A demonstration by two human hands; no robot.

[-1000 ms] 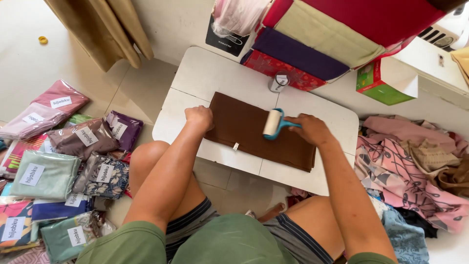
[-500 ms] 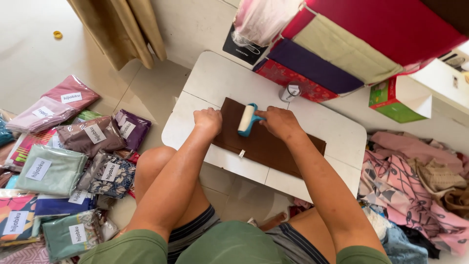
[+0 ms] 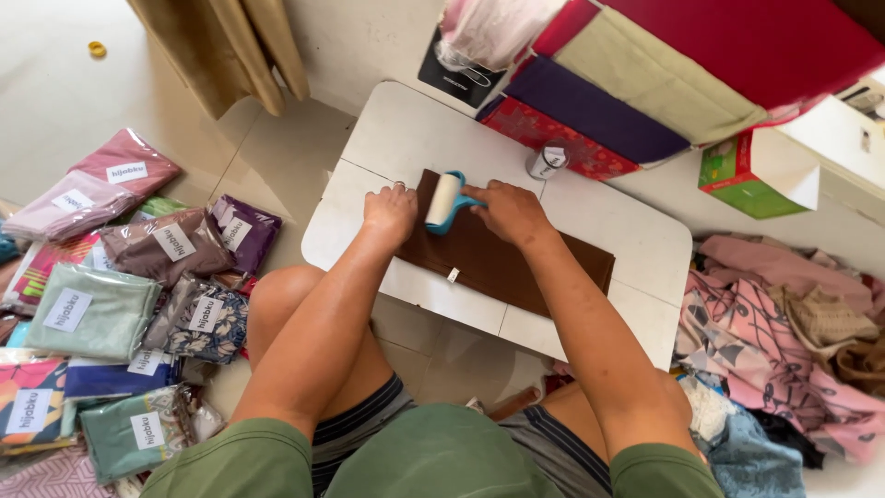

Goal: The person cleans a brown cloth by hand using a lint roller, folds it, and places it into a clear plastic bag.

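Head view: right hand closed on the teal handle of the roller at the cloth's far-left end, left hand pressing flat just left of it, w/ the cloth's long axis running right and nearer across the table.

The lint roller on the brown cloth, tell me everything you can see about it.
The lint roller has a white cylindrical roll on a teal plastic handle. It lies across the near-left end of the folded brown cloth, which is spread on the low white table. The right hand grips its handle; the left hand presses the cloth just beside the roll, not clearly touching it.
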